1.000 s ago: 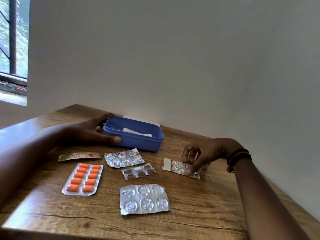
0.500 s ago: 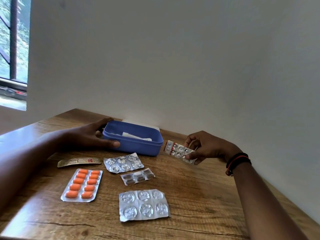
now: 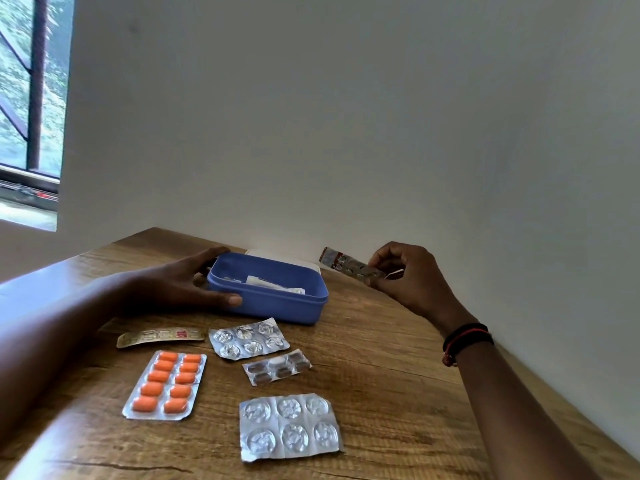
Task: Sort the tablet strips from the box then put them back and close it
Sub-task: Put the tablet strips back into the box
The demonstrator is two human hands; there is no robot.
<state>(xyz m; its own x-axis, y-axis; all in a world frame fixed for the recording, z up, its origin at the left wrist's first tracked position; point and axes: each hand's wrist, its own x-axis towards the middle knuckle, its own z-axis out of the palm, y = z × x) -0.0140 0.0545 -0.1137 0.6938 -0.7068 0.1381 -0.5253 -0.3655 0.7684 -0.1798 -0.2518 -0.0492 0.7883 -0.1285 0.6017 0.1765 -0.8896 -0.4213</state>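
Note:
An open blue box (image 3: 287, 306) stands at the back of the wooden table, with white packets inside. My left hand (image 3: 183, 285) grips its left end. My right hand (image 3: 412, 275) holds a silver tablet strip with a red end (image 3: 346, 265) in the air, to the right of the box and a little above it. On the table lie an orange tablet strip (image 3: 166, 384), a gold strip (image 3: 161, 337), a silver strip (image 3: 248, 338), a small dark-tablet strip (image 3: 276, 367) and a large silver strip (image 3: 289, 427).
A white lid (image 3: 282, 256) lies behind the box against the white wall (image 3: 346, 133). The wall runs close along the table's right side. A window (image 3: 27, 98) is at the far left.
My right hand picked the red-ended strip up off the table and carried it up and back, to beside the box. My left hand stayed on the box.

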